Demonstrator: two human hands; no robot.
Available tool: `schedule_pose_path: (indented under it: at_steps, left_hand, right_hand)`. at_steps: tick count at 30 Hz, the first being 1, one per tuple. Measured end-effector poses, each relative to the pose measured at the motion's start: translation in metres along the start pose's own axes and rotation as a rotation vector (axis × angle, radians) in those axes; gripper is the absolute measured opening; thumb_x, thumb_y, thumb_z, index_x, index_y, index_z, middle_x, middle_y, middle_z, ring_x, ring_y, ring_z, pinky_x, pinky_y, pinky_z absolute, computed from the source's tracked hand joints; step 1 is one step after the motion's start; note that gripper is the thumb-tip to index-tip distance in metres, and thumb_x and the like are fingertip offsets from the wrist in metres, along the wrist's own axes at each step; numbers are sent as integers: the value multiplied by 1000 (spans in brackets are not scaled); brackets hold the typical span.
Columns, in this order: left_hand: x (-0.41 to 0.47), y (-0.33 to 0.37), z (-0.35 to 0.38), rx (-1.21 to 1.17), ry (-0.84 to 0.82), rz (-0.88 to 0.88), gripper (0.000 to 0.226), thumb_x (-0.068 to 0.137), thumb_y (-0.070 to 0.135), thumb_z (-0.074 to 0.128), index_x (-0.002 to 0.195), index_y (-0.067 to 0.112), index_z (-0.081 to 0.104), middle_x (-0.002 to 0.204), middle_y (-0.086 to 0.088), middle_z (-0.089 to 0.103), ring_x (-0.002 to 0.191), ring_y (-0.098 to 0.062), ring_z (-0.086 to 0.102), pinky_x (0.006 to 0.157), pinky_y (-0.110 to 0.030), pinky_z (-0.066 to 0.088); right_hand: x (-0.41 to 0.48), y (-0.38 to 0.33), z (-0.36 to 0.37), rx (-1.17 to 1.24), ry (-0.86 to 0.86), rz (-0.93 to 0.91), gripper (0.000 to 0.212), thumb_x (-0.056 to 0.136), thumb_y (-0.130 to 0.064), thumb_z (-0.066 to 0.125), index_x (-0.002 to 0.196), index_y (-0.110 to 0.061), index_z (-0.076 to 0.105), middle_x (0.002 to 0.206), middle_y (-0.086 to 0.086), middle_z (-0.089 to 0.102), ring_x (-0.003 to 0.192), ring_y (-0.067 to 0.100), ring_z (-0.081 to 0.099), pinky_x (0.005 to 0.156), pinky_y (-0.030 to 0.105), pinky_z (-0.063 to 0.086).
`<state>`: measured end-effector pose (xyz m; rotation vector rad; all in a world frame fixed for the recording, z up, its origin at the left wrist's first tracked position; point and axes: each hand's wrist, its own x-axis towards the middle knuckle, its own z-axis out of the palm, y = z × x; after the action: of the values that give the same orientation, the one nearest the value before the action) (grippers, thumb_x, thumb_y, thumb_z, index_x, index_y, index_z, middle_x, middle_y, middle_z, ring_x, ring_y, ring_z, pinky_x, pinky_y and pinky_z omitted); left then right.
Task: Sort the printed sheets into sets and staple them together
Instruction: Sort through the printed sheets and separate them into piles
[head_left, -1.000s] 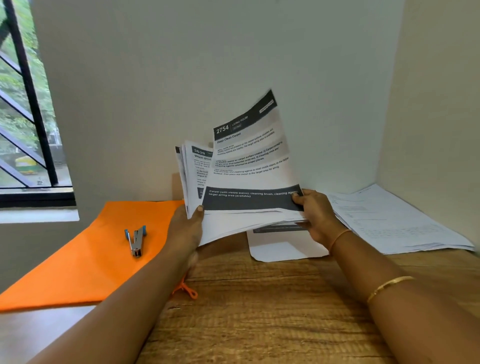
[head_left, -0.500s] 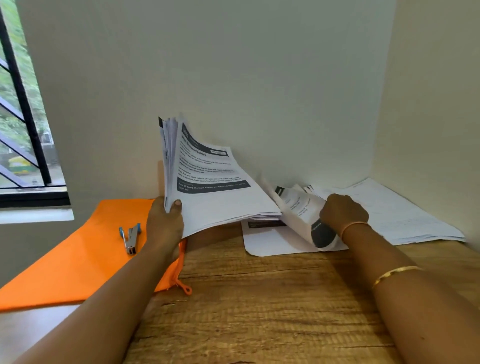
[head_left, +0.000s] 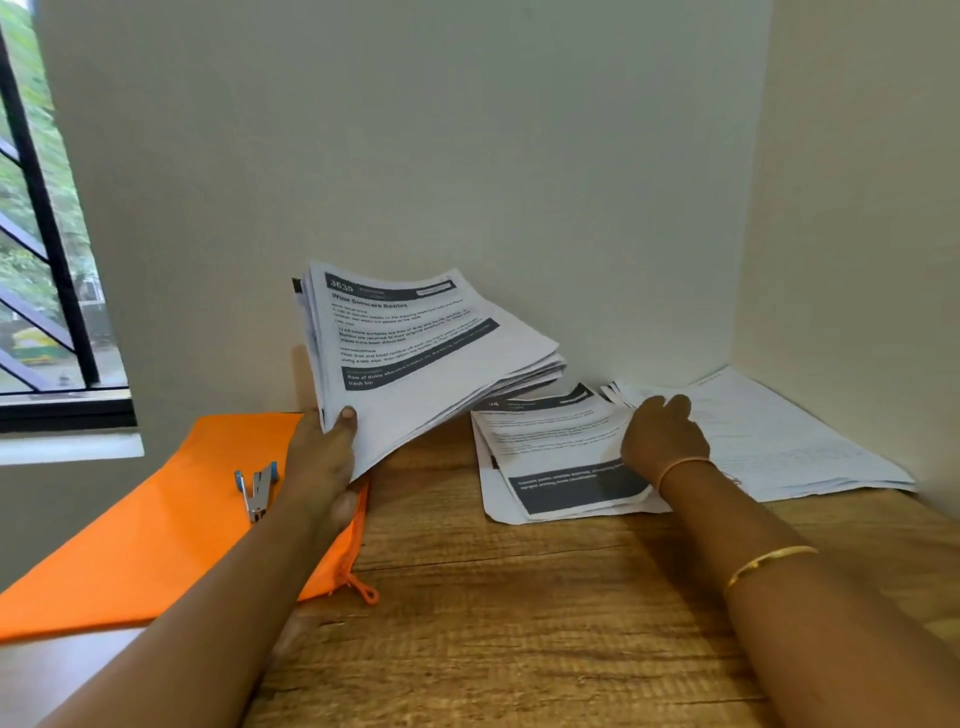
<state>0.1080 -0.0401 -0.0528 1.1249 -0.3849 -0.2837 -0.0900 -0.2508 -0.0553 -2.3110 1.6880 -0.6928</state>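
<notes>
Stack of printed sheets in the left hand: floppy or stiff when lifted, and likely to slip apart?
Probably floppy: the stack droops away from the left hand, which grips only one edge. Its far edges fan out, so loose sheets may well slide.

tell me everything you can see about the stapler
The stapler is small and looks like bright metal, with blue caps at its far ends. Its two arms stand apart in a narrow V that joins at the near end. It lies on the orange zip pouch, just to the left of the left hand. Neither hand touches it.
</notes>
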Motion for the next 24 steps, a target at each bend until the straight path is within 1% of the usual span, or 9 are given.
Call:
schedule_pose_path:
  at_steps: [3, 6, 9, 11, 13, 15, 18, 21, 24]
  left_hand:
    - [-2, -3, 1, 29, -4, 20, 27, 99, 15, 48, 126, 12, 49, 112, -7, 61, 92, -22, 60, 72, -34, 50]
    - [-7, -6, 3, 57, -24, 51, 24, 99, 13, 46, 123, 13, 49, 108, -4, 59, 90, -20, 59, 73, -32, 49]
    - [-7, -9, 4, 72, -50, 68, 19, 99, 14, 46, 117, 17, 50, 113, -6, 59, 93, -20, 59, 79, -33, 48]
    - [-7, -10, 5, 100, -64, 88, 18, 99, 15, 47, 116, 17, 50, 113, -5, 59, 94, -20, 59, 80, -33, 48]
    - [-7, -10, 5, 133, -70, 108, 22, 99, 16, 47, 120, 14, 50, 113, -5, 59, 98, -21, 58, 82, -33, 48]
    - [-8, -10, 6, 154, -75, 122, 25, 99, 16, 47, 124, 13, 49, 115, -6, 59, 102, -23, 58, 85, -36, 49]
    - [-9, -10, 6, 198, -71, 155, 27, 99, 17, 47, 126, 13, 48, 114, -5, 58, 101, -21, 58, 84, -35, 50]
    - [-12, -11, 6, 250, -75, 221, 26, 99, 17, 46, 124, 13, 48, 108, -2, 56, 88, -11, 56, 71, -23, 48]
    - [-14, -11, 6, 267, -91, 229, 23, 98, 18, 47, 121, 15, 48, 106, -2, 56, 87, -11, 57, 69, -24, 48]
  right_hand:
    - [-7, -7, 3, -140, -56, -18, 64, 90, -19, 54, 144, -4, 23, 147, 22, 21, 125, 37, 42, 98, 39, 42]
    - [-12, -13, -1, -278, 66, -114, 49, 90, -25, 50, 135, -8, 40, 139, 16, 36, 125, 33, 39, 97, 41, 38]
    - [-13, -21, -8, 25, 252, -336, 31, 97, -25, 41, 119, -8, 54, 121, 15, 53, 107, 30, 51, 84, 36, 43]
    - [-16, -31, -12, 560, 41, -334, 32, 101, -27, 36, 119, -8, 54, 114, 13, 59, 96, 26, 55, 79, 36, 47]
    - [-24, -41, -12, 989, -348, -179, 31, 101, -30, 37, 122, -12, 50, 109, 8, 61, 91, 24, 58, 77, 41, 53]
    - [-30, -44, -10, 1236, -623, -33, 36, 100, -41, 36, 114, -16, 57, 106, 10, 65, 94, 27, 60, 81, 45, 52]
    - [-24, -39, -12, 1518, -791, 116, 63, 92, -64, 30, 104, -11, 62, 102, 16, 68, 96, 31, 62, 84, 46, 50]
    - [-23, -37, -19, 1460, -806, 81, 57, 89, -60, 45, 110, -10, 59, 101, 15, 66, 90, 29, 63, 77, 41, 54]
    - [-27, -44, -8, 1081, -584, -46, 33, 90, -34, 60, 114, -12, 52, 108, 10, 62, 94, 25, 59, 83, 40, 53]
